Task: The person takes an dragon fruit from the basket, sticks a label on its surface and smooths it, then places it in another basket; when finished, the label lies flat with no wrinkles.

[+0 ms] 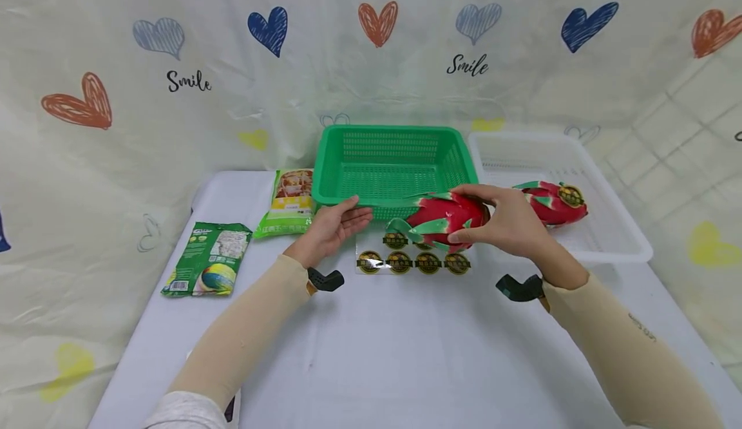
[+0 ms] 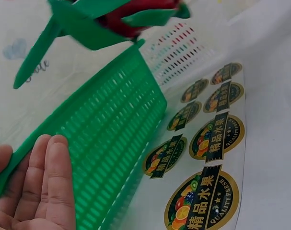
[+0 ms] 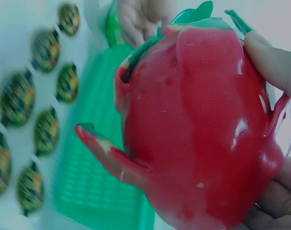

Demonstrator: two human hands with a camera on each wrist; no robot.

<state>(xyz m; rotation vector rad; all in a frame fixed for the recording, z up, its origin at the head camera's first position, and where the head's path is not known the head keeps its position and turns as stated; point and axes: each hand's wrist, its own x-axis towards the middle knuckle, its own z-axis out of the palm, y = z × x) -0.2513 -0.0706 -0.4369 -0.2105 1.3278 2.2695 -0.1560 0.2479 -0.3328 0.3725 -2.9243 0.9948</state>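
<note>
My right hand (image 1: pixel 510 219) grips a red dragon fruit (image 1: pixel 443 219) with green-tipped scales, thumb on the near side and fingers over the far side. It hangs above a sheet of round fruit stickers (image 1: pixel 400 261) and overlaps the front rim of a green plastic basket (image 1: pixel 394 207). In the right wrist view, the fruit's red skin (image 3: pixel 198 124) fills the middle. My left hand (image 1: pixel 339 226) holds the basket's front left rim, thumb over the edge and fingers along the outer wall (image 2: pixel 111 139). Nothing shows inside the basket.
A white basket (image 1: pixel 614 229) at the right holds another dragon fruit (image 1: pixel 551 203) with a round sticker on it. Left of the green basket lie a yellow-green food packet (image 1: pixel 286 213) and a dark green packet (image 1: pixel 211 258). A patterned curtain (image 1: pixel 313 94) hangs behind the table.
</note>
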